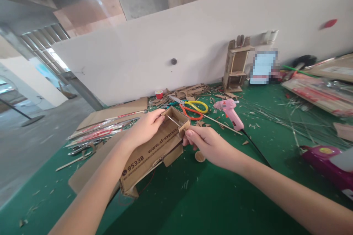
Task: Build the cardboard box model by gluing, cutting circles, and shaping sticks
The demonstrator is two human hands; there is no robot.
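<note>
A long cardboard box (151, 159) printed with "www.sf-express" and "95338" is held at a slant above the green table. My left hand (146, 126) is closed around its far left edge, thumb on the rim. Across the open compartment at the far end runs a thin rod (174, 121). My right hand (202, 141) pinches a small cardboard tab (184, 128) at that end's right corner; its lower fingers are partly hidden. A round cardboard disc (200, 156) lies just below my right hand.
Scissors (194, 109) with yellow and orange handles and a pink glue gun (233, 114) lie beyond my hands. A cardboard stand (235, 66) rises by the white partition (138, 58). Cardboard scraps (190, 91), packaged sticks (317, 91) and a purple device (325, 163) surround the work area.
</note>
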